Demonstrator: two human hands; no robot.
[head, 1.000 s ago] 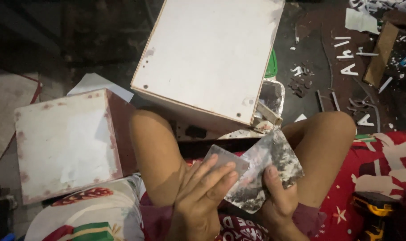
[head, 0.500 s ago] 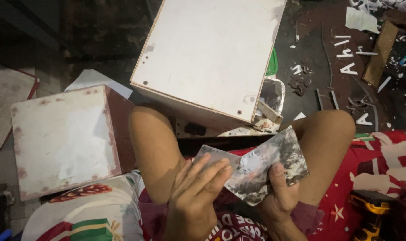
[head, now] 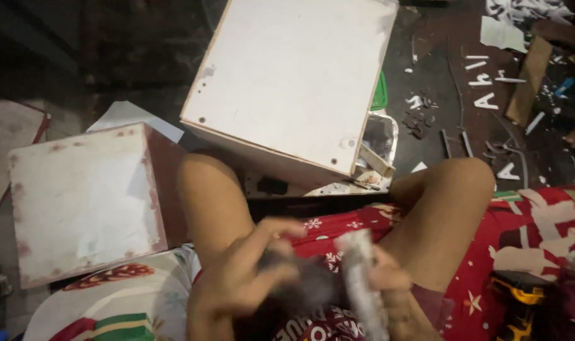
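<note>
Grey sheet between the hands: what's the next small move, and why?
Probably hold the grey sheet flat and steady over the lap. It stands edge-on and blurred between the left hand and right hand, so its face cannot be seen. The white board box ahead lies untouched.

Dim dark floor (head: 445, 82) — littered scraps, two white boxes (head: 294, 76), patterned cushion (head: 110, 309)
</note>
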